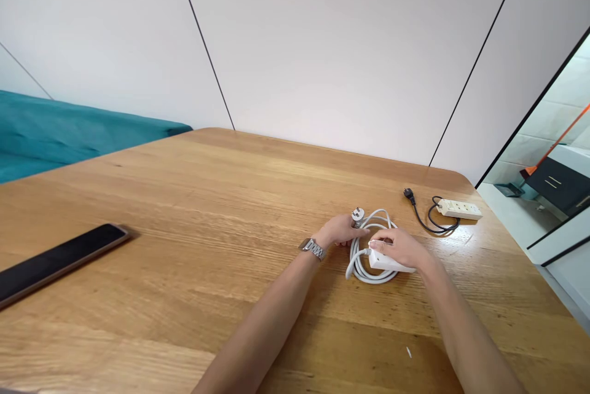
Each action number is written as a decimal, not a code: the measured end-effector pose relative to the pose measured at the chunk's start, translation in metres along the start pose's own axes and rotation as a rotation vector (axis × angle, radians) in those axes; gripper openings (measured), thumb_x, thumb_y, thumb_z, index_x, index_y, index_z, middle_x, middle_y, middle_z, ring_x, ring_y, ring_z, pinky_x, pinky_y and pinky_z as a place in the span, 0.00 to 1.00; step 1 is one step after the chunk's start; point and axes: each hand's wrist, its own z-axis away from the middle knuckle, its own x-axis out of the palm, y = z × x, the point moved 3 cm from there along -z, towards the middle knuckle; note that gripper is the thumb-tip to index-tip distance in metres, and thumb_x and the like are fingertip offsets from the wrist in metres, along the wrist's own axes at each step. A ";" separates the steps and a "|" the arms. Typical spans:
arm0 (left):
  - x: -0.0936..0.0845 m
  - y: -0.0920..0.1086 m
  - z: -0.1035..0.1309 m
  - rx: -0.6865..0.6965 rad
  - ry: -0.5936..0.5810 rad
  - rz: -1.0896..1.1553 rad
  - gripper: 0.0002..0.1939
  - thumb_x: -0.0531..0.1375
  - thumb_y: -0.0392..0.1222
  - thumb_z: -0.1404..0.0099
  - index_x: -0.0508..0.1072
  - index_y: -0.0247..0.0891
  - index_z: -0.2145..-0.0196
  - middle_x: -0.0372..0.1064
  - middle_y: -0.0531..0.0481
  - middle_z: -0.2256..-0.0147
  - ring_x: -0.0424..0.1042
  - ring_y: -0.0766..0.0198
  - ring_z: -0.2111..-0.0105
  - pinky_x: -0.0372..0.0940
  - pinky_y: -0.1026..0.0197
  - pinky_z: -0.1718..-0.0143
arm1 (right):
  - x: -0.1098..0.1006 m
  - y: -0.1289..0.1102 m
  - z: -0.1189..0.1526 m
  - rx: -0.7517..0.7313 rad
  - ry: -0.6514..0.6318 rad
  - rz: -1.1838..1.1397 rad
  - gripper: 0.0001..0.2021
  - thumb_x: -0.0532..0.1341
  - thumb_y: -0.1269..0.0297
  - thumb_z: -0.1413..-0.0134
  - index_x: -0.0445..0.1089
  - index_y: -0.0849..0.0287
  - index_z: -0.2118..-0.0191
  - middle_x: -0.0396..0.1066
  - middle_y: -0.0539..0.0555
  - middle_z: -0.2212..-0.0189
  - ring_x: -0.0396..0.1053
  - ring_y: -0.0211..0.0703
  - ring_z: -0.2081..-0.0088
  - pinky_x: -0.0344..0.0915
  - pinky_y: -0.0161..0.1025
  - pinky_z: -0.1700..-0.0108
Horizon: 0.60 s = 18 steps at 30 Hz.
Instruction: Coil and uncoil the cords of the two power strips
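A white power strip lies on the wooden table, with its white cable looped in a coil around and under it. My right hand grips the strip from above, fingers and thumb closed over its left end. To the left, my left hand, with a metal watch on the wrist, is closed on the side of the coiled cable; some of its fingertips are hidden. Just above that thumb, the cable's white plug points its pins upward.
A cream power strip with a black cord and black plug lies farther right. At the left is a black phone-like slab. A white wall stands behind the table, and a teal sofa beyond its left edge.
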 end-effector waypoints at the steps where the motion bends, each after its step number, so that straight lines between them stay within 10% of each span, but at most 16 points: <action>1: -0.001 -0.001 0.000 0.001 0.003 -0.044 0.24 0.66 0.56 0.48 0.65 0.38 0.87 0.62 0.50 0.88 0.61 0.65 0.88 0.54 0.64 0.85 | 0.001 0.005 -0.001 0.012 0.004 -0.009 0.14 0.57 0.56 0.42 0.75 0.60 0.63 0.77 0.54 0.64 0.70 0.43 0.63 0.62 0.38 0.60; 7: -0.004 -0.003 0.002 -0.054 -0.025 -0.177 0.27 0.59 0.63 0.43 0.67 0.36 0.84 0.66 0.49 0.84 0.65 0.65 0.85 0.59 0.65 0.80 | 0.011 0.024 -0.011 0.136 0.071 0.104 0.14 0.59 0.53 0.44 0.77 0.57 0.64 0.77 0.53 0.65 0.70 0.43 0.65 0.61 0.36 0.63; 11: -0.006 0.005 0.021 -0.034 0.229 -0.448 0.26 0.56 0.63 0.39 0.70 0.36 0.79 0.71 0.46 0.77 0.71 0.59 0.75 0.62 0.62 0.72 | 0.013 0.022 -0.013 0.221 0.109 0.230 0.15 0.59 0.50 0.44 0.77 0.54 0.65 0.77 0.52 0.66 0.71 0.43 0.65 0.58 0.36 0.66; 14: 0.000 0.007 0.040 0.189 0.380 -0.483 0.16 0.55 0.53 0.34 0.74 0.38 0.65 0.73 0.44 0.63 0.73 0.57 0.62 0.65 0.60 0.62 | 0.013 0.016 -0.008 0.222 0.122 0.277 0.15 0.57 0.50 0.42 0.77 0.52 0.64 0.78 0.52 0.65 0.71 0.44 0.64 0.59 0.36 0.65; 18: 0.017 0.001 0.059 0.564 0.276 -0.480 0.15 0.57 0.48 0.34 0.72 0.41 0.52 0.67 0.42 0.49 0.66 0.53 0.48 0.63 0.54 0.47 | 0.009 0.007 0.005 0.116 0.225 0.286 0.17 0.53 0.51 0.38 0.76 0.52 0.59 0.78 0.53 0.60 0.72 0.45 0.59 0.61 0.38 0.58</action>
